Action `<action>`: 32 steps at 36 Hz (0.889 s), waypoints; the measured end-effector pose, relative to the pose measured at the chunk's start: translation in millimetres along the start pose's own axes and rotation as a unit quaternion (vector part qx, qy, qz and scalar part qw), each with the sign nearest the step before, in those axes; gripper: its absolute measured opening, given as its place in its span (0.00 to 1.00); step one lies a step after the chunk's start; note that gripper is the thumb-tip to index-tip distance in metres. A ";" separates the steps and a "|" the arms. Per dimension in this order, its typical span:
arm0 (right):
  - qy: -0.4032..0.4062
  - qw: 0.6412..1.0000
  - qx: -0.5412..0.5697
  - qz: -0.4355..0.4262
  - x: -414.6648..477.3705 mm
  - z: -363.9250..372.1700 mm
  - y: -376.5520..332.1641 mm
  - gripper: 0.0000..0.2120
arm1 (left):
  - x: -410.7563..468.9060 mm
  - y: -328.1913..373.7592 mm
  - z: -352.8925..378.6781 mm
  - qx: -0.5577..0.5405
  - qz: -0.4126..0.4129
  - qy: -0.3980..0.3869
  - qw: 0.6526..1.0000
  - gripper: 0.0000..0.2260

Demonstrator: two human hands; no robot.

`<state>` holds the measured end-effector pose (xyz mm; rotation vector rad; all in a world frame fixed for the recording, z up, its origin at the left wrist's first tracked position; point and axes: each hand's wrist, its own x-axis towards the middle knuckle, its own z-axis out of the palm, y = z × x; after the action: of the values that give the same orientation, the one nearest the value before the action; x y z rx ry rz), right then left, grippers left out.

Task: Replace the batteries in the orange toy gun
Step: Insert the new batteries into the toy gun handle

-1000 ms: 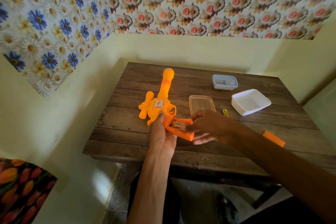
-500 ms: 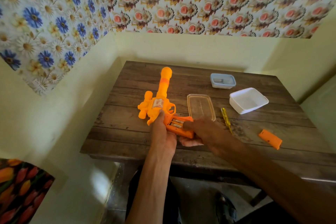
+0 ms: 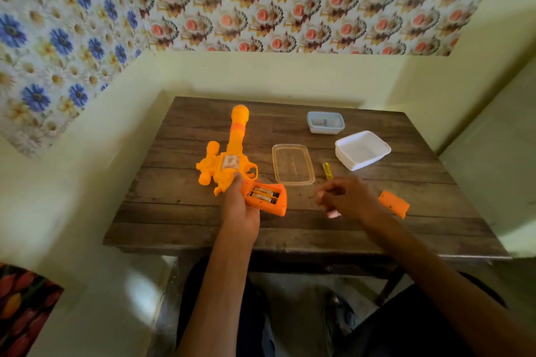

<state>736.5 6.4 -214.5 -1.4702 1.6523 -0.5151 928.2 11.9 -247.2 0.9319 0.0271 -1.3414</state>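
The orange toy gun point(image 3: 232, 165) lies flat on the bench point(image 3: 203, 229), barrel pointing away from the person. The left grip point(image 3: 240, 206) is wrapped around the near end of the handle, thumb pressed on the body just beside the trigger guard. The battery bay point(image 3: 265, 193) sits open immediately right of that grip, with two cells point(image 3: 262, 195) visible side by side inside it.

The right grip point(image 3: 345, 197) hangs above the bench, well apart from the gun. Its fingers are curled together; whether they pinch anything cannot be told. Just beyond it lies a yellow screwdriver point(image 3: 327, 169), and just to its right the orange battery cover point(image 3: 394, 203).

Handling assessment: the gun appears to be hollow moulded plastic, so it should be light and stiff, with a smooth surface liable to slide on the wood. The handle is the sound place to hold, as it leaves the bay clear. The cells look small, smooth and round; they will likely roll if set down loose, and want lifting from one end with a fingertip.

Further from the right grip stand a clear lid point(image 3: 293, 164), a white tray point(image 3: 362, 149) and a small blue-rimmed box point(image 3: 325, 122), any of which could catch loose cells.
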 end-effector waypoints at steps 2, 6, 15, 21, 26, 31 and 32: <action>0.050 0.998 -0.024 -0.010 -1.2 -16.1 18.2 0.03 | -0.3 -4.5 -1.0 0.011 0.002 0.002 1.000 0.13; 0.172 0.976 -0.123 -0.053 -2.9 -46.1 54.8 0.05 | 0.0 -10.6 -1.8 0.038 0.021 0.008 0.999 0.14; 0.156 0.936 -0.312 -0.043 2.3 -78.2 103.0 0.16 | -4.5 -19.1 5.5 0.055 0.018 0.048 0.997 0.17; 0.143 0.914 -0.379 -0.019 11.6 -84.7 91.7 0.12 | 1.3 -19.6 -0.8 0.069 0.024 0.042 0.996 0.20; 0.173 0.926 -0.335 -0.025 -2.4 -82.6 77.8 0.16 | 0.3 -19.3 -1.9 0.057 0.020 0.036 0.998 0.21; 0.110 0.972 -0.139 -0.152 -30.5 -48.0 20.6 0.08 | -2.2 -19.2 0.0 0.048 0.017 0.025 0.998 0.20; 0.081 0.971 -0.127 -0.183 -33.9 -36.7 8.4 0.09 | -2.3 -18.9 0.0 0.045 0.020 0.021 0.999 0.19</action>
<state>700.6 32.2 -189.7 -1.9876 1.6216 -0.6594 911.8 14.9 -256.5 1.0325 -0.0193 -1.2947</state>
